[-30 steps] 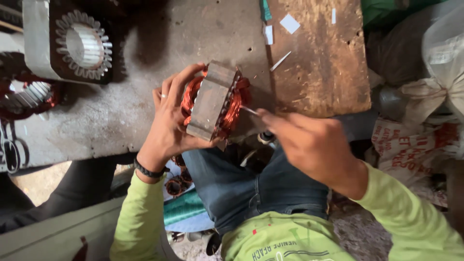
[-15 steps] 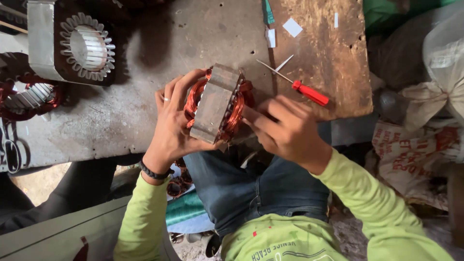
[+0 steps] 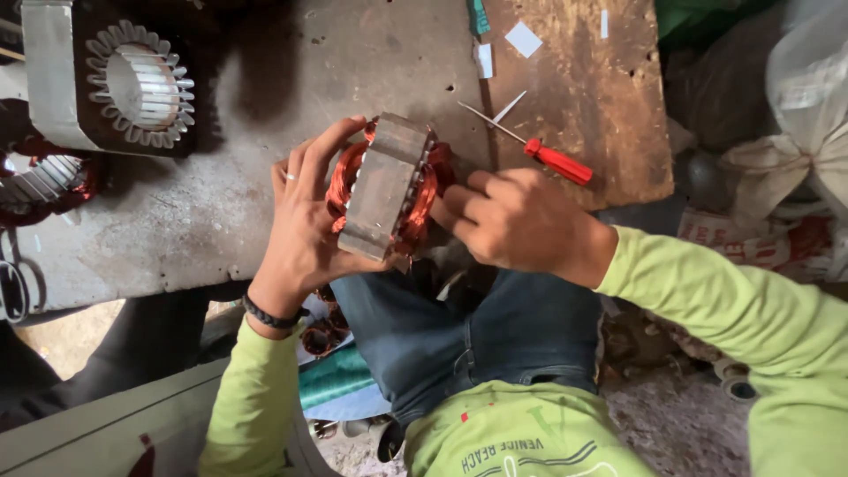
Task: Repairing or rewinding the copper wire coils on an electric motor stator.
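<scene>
The motor stator [image 3: 389, 187], a grey steel stack with copper-red windings bulging from both ends, is held just above the near edge of the workbench [image 3: 265, 221], over the person's lap. Its far side and bore are turned away, so the slots cannot be made out. The left hand [image 3: 305, 221] cups it from the side, fingers spread over the winding and palm under the stack. The right hand [image 3: 517, 216] is curled with its fingertips pressed against the winding on the other end; whether it pinches a wire there is hidden by the knuckles.

Just beyond the right hand lies one red-handled screwdriver [image 3: 530, 150] on a worn wooden board [image 3: 583, 97], untouched. Three small white paper scraps [image 3: 523, 38] sit further up the board.

The bench is grey, scratched and grimy. At its far left corner stands one bare stator core [image 3: 140, 84] in a dark housing, partly cut off by the frame. Another wound coil [image 3: 40, 181] shows at the left edge, mostly out of view. To the right are bundled sacks [image 3: 795, 132], indistinct.
</scene>
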